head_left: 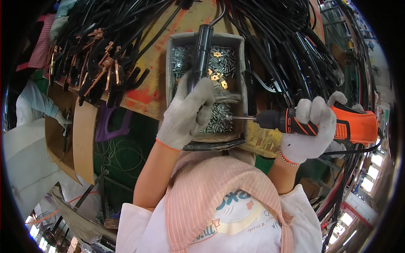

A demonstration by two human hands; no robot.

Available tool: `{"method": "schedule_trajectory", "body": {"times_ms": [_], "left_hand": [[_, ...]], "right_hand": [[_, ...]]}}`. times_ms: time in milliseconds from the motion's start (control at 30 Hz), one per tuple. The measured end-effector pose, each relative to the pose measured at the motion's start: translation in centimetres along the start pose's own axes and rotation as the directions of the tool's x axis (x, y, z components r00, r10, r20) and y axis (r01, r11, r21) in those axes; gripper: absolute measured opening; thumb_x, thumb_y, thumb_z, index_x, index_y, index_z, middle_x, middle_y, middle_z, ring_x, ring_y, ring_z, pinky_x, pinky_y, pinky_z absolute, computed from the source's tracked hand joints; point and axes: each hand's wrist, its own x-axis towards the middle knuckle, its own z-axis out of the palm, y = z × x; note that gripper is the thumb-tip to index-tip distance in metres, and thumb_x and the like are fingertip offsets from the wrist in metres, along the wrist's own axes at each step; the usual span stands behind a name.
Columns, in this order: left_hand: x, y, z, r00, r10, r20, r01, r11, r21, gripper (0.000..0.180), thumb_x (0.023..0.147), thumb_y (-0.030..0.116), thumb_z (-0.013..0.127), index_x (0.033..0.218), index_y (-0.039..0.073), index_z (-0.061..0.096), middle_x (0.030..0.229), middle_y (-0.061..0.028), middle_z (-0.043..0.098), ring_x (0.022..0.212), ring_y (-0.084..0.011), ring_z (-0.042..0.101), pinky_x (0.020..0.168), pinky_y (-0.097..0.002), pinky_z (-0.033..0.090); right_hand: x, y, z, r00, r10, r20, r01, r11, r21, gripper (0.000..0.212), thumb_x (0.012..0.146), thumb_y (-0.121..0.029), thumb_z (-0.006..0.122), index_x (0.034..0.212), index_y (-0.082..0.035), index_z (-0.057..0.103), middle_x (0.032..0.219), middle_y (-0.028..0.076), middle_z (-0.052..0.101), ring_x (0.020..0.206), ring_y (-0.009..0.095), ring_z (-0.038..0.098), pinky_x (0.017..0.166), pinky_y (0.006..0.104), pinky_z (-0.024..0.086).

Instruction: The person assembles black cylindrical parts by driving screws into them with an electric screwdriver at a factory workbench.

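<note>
Person is working over an open box (169, 55), centre of frame, standing on a yellow, red-stained table (162, 25). Gloved left hand (183, 113), centre, is gripping the lower end of a black tubular handle (204, 42), fingers closing round it. Handle is tilting slightly, top end lying over the box's far edge; a black cable (218, 17) is running off that end. Gloved right hand (324, 126), right of centre, is wrapping its fingers round an orange-and-black power screwdriver (358, 127). Its thin bit (244, 118) is pointing left, over the box; can't tell whether the tip is touching anything. Silver screws (221, 111) are filling much of the box, a few brass-coloured plates (214, 77) lying among them. Black cables with copper-coloured clamp parts (107, 67) are piling up at upper left; more black handles and cables (291, 55) are lying at upper right. At left edge, a co-worker's hand (63, 120) is reaching over a cardboard box (83, 139). Purple object (110, 126) is sitting below the table edge, left of centre.
</note>
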Motion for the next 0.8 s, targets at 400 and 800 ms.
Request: {"method": "schedule_trajectory", "body": {"times_ms": [400, 800], "left_hand": [[0.4, -0.5, -0.8, 0.994, -0.098, -0.045, 0.098, 0.995, 0.004, 0.068, 0.095, 0.072, 0.038, 0.082, 0.009, 0.061, 0.053, -0.0005, 0.047, 0.038, -0.0075, 0.035, 0.033, -0.0194, 0.022], [-0.1, 0.0, -0.6, 0.999, 0.003, 0.047, -0.003, 1.000, -0.010, 0.077, 0.093, 0.076, 0.028, 0.136, 0.015, 0.045, 0.077, -0.0009, 0.057, 0.044, -0.0049, 0.042, 0.033, -0.0159, 0.027]], "right_hand": [[-0.4, 2.0, 0.5, 1.000, -0.015, -0.004, 0.015, 0.994, -0.112, 0.040, 0.095, -0.012, 0.050, 0.131, 0.002, 0.039, 0.074, 0.000, 0.030, 0.063, 0.013, 0.032, 0.059, 0.0261, 0.029], [1.2, 0.6, 3.1, 0.975, -0.140, 0.174, 0.076, 0.941, 0.330, 0.024, 0.087, -0.001, 0.050, 0.110, -0.004, 0.045, 0.082, 0.005, 0.040, 0.060, 0.013, 0.037, 0.061, 0.0287, 0.045]]}}
